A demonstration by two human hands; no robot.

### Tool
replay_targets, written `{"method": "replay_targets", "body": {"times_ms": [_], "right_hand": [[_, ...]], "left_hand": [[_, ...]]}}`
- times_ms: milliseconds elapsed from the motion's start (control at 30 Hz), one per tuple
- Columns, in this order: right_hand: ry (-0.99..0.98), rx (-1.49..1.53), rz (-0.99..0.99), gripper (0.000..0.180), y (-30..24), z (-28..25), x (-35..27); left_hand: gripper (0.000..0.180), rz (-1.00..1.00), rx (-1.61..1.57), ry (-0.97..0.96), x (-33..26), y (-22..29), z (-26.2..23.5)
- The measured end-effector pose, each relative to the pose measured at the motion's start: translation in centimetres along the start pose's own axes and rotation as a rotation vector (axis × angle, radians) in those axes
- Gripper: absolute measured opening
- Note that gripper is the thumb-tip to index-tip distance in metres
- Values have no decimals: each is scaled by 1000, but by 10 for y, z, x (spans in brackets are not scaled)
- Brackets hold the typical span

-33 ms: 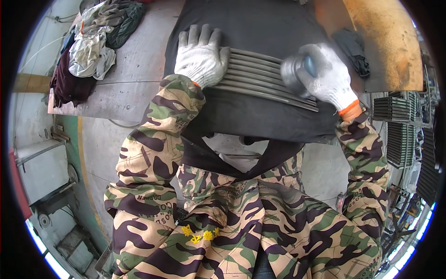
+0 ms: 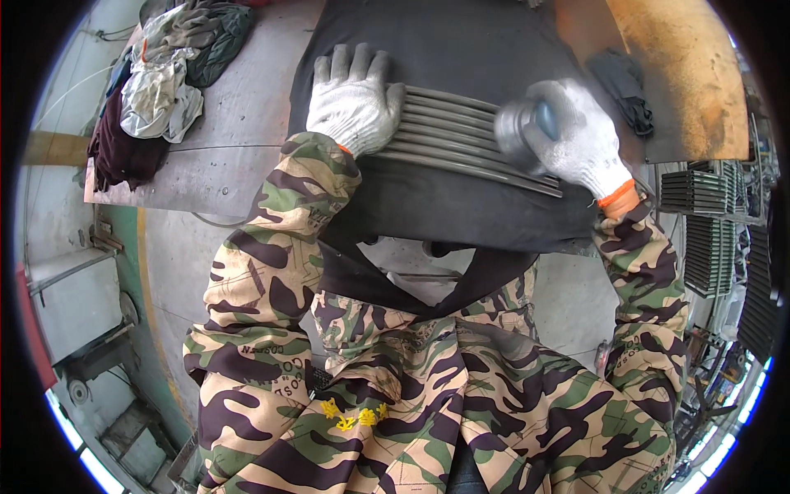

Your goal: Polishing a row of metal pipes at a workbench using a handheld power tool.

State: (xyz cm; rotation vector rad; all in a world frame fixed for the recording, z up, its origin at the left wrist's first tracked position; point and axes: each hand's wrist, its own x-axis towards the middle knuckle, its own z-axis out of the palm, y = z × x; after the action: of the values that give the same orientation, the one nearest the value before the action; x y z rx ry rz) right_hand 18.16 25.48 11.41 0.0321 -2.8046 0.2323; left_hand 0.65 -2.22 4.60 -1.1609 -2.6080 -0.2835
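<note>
A bundle of long grey metal rods [image 2: 453, 136] lies side by side across a dark mat [image 2: 461, 49] in front of me. My left hand [image 2: 352, 103], in a white knitted glove, presses flat on the left end of the rods with its fingers spread. My right hand [image 2: 584, 148], also gloved, grips a small hand-held power tool [image 2: 522, 132] with a blue body. The tool's round head is blurred and rests on the right part of the rods. Both sleeves are camouflage.
A heap of rags and clothes [image 2: 164, 74] lies on the grey metal plate [image 2: 230, 156] at the left. A rusty orange sheet [image 2: 683, 66] and a dark glove [image 2: 625, 82] sit at the back right. Stacks of metal grilles [image 2: 699, 193] stand to the right.
</note>
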Motion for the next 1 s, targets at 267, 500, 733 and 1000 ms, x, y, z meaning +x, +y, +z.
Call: {"method": "replay_targets", "body": {"times_ms": [267,500,733,1000], "right_hand": [[-58,-99,104,38,6,16,16],[-38,-50,15,34,6,3,-7],[-68,21,-25,35,2,-5,-31],[28,67,-72,34,-8,1,-39]], "left_hand": [[54,70,-90,-97,-21,14,0],[51,21,-10,-61,-13,3,0],[53,-27,24,-157,-5,2,8],[53,67,80,82,-13,-15,32]]}}
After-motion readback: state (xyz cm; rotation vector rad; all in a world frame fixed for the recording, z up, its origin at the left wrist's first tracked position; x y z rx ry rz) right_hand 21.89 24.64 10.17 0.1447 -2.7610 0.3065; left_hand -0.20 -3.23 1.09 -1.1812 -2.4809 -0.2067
